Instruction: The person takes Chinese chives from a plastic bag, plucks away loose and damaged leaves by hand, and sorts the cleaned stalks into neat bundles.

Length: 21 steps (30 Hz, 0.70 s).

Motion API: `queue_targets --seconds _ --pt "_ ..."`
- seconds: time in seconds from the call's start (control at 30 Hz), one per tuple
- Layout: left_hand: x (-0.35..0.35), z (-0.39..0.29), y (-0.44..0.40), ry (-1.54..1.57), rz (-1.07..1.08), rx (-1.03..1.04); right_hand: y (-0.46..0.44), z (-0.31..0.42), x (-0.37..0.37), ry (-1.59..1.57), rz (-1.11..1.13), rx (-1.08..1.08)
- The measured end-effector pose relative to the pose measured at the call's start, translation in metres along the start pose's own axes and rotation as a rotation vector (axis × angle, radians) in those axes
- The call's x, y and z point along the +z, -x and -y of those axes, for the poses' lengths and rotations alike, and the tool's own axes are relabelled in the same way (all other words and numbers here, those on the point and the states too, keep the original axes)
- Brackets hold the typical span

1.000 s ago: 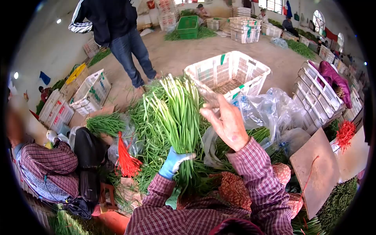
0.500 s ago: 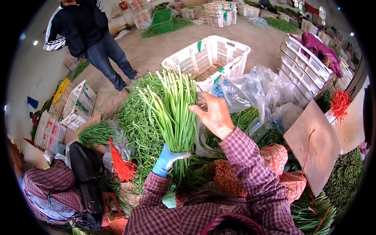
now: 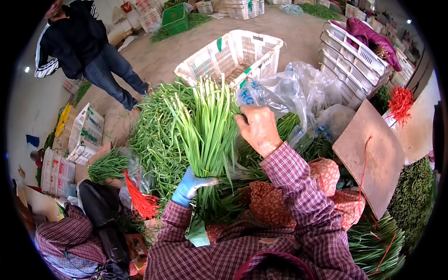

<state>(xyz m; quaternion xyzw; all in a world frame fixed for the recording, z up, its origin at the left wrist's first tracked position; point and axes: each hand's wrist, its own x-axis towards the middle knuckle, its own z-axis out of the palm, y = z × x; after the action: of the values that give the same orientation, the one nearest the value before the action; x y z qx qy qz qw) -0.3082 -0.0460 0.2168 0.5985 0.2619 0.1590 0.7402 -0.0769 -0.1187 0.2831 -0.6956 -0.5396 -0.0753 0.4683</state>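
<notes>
My left hand (image 3: 190, 185), in a blue glove, grips a bunch of garlic chives (image 3: 205, 135) near its lower part. The pale cut ends point up and away from me, while dark leaf tips hang below the glove. Bare and curled, my right hand (image 3: 259, 128) is at the right edge of the bunch, its thumb and fingers drawn together. Whatever it pinches there is hidden. Behind and left of the bunch lies a big heap of loose chives (image 3: 154, 126).
A white plastic crate (image 3: 205, 60) stands ahead, with a clear plastic bag (image 3: 303, 93) beside it. Stacked crates (image 3: 345, 70) and a brown board (image 3: 371, 158) are to the right. Red ties (image 3: 142, 200) hang at the left. A person (image 3: 88, 51) stands at the far left.
The view has shifted a little. My right hand has curled its fingers in and its thumb no longer stretches over the stalks. My left hand keeps its hold on the bunch.
</notes>
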Motion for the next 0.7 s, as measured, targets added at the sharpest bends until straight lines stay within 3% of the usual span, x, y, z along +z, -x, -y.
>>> queue_targets --seconds 0.07,0.43,0.57,0.63,0.7 --pt "0.0 0.002 -0.005 -0.057 -0.001 0.083 -0.002 -0.005 -0.001 -0.009 -0.024 -0.007" --pt "-0.008 0.012 -0.001 0.04 0.09 -0.069 -0.023 -0.035 -0.016 0.238 -0.063 -0.023" --pt "-0.012 0.016 0.0 0.071 0.095 0.0 -0.037 -0.055 -0.028 0.333 -0.087 -0.094" --pt "-0.025 0.026 0.001 0.155 0.186 -0.085 -0.046 -0.067 -0.038 0.345 -0.159 -0.129" --pt "-0.035 0.037 0.01 0.177 0.144 -0.062 -0.061 -0.095 -0.06 0.398 -0.229 -0.106"
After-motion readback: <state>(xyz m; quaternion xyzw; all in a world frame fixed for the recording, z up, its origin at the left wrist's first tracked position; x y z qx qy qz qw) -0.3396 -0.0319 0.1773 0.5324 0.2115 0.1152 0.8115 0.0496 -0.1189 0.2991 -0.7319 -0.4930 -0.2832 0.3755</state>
